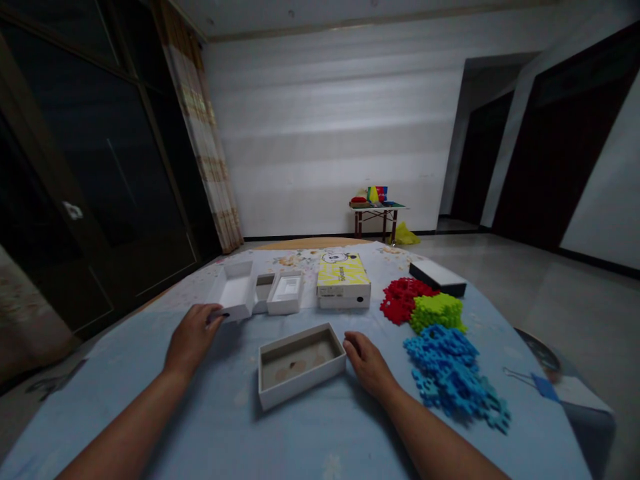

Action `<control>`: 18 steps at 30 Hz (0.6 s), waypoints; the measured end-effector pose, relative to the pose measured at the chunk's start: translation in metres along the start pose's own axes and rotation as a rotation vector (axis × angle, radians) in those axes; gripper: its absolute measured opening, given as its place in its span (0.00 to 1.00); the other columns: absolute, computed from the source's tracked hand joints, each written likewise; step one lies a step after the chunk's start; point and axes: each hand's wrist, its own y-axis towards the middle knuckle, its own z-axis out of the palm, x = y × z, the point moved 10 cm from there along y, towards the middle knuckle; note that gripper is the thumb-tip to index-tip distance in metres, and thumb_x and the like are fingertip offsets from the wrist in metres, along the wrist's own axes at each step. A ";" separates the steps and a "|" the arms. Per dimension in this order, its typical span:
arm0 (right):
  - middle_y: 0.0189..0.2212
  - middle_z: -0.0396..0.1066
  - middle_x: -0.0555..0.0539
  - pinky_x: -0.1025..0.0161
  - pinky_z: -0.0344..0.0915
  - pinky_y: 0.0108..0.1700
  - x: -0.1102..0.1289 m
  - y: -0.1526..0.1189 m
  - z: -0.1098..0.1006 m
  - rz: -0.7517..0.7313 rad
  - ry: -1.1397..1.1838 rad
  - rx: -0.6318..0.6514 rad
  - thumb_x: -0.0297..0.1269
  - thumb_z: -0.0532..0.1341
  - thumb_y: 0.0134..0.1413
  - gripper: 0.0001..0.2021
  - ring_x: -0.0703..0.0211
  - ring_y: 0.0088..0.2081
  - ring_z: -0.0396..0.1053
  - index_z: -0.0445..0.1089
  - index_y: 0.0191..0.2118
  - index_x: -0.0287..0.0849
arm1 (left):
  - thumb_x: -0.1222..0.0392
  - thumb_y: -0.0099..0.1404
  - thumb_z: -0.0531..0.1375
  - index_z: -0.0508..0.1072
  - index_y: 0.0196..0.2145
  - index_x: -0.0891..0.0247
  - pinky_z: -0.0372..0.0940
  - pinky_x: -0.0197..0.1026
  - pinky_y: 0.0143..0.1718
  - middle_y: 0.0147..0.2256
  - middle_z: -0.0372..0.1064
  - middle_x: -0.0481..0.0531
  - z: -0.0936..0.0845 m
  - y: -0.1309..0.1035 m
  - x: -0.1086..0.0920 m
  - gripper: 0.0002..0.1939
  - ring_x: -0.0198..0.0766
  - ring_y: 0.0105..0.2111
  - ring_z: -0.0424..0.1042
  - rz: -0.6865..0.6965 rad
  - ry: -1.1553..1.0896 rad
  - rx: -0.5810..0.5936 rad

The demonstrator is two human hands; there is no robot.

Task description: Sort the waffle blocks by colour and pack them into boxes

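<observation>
My left hand point(196, 335) has its fingers closed on the near edge of an open white box point(237, 291) at the left. Close to me, an open white box with a grey-brown inside point(301, 363) sits at an angle on the cloth. My right hand point(367, 360) is at that box's right end, fingers curled beside its corner; whether they grip it is hard to tell. Between the left box and a yellow-and-white box point(343, 281) are a small grey-lined box point(264, 293) and a white box with an insert point(286, 292).
On the right lie piles of red point(406, 299), lime green point(439, 312) and blue point(447, 370) interlocking pieces. A black-and-white box point(437, 277) is behind them. The round table wears a light blue cloth point(210, 427). A chair point(585, 413) stands at the right edge.
</observation>
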 end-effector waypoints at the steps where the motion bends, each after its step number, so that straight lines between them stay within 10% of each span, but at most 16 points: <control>1: 0.42 0.69 0.39 0.59 0.62 0.49 0.000 0.000 0.000 -0.002 -0.001 0.002 0.41 0.51 0.56 0.17 0.54 0.45 0.67 0.66 0.46 0.35 | 0.51 0.59 0.51 0.70 0.39 0.64 0.64 0.42 0.40 0.39 0.67 0.56 0.003 0.005 -0.010 0.17 0.42 0.37 0.69 0.020 -0.032 -0.008; 9: 0.43 0.69 0.39 0.59 0.62 0.50 -0.005 0.000 0.002 0.003 0.016 0.010 0.41 0.51 0.57 0.17 0.54 0.45 0.67 0.66 0.47 0.37 | 0.49 0.60 0.51 0.69 0.40 0.63 0.64 0.42 0.39 0.39 0.67 0.55 0.007 0.007 -0.051 0.17 0.41 0.35 0.68 0.070 -0.094 -0.024; 18: 0.42 0.69 0.39 0.58 0.63 0.49 0.000 0.000 0.001 -0.011 -0.004 0.014 0.41 0.50 0.57 0.18 0.54 0.45 0.67 0.66 0.47 0.35 | 0.49 0.61 0.48 0.68 0.41 0.62 0.62 0.46 0.44 0.42 0.66 0.57 -0.023 -0.033 0.027 0.19 0.47 0.43 0.67 -0.066 0.192 -0.004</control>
